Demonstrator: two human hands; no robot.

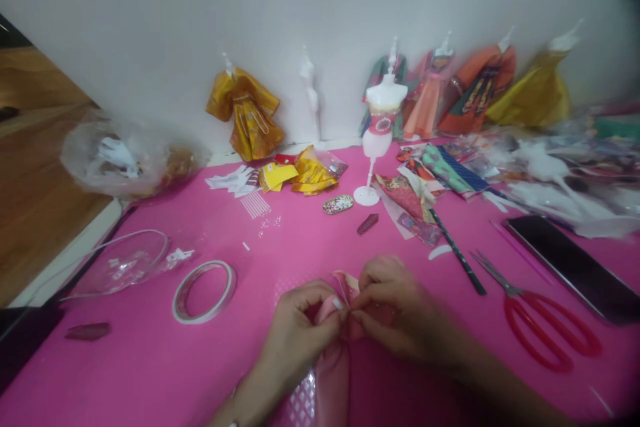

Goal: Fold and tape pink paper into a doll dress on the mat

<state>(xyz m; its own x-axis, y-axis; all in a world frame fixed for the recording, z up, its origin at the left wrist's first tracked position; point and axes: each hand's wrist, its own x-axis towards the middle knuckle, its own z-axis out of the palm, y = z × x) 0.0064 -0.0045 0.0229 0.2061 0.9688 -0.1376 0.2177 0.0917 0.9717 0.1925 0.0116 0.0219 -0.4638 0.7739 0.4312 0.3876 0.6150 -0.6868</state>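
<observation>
Left hand (305, 333) and right hand (395, 307) pinch pink fabric (333, 383) at lower center — its long tail pointing down-frame.

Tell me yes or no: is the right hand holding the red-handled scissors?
No, the red-handled scissors lie on the pink surface beside the phone, while the right hand pinches pink fabric.

My fingertips hide the spot where they meet on the pink fabric (333, 380) (its lower end runs off the bottom edge), and the heap of bags (565, 180) at far right is blurred and cut off.
</observation>
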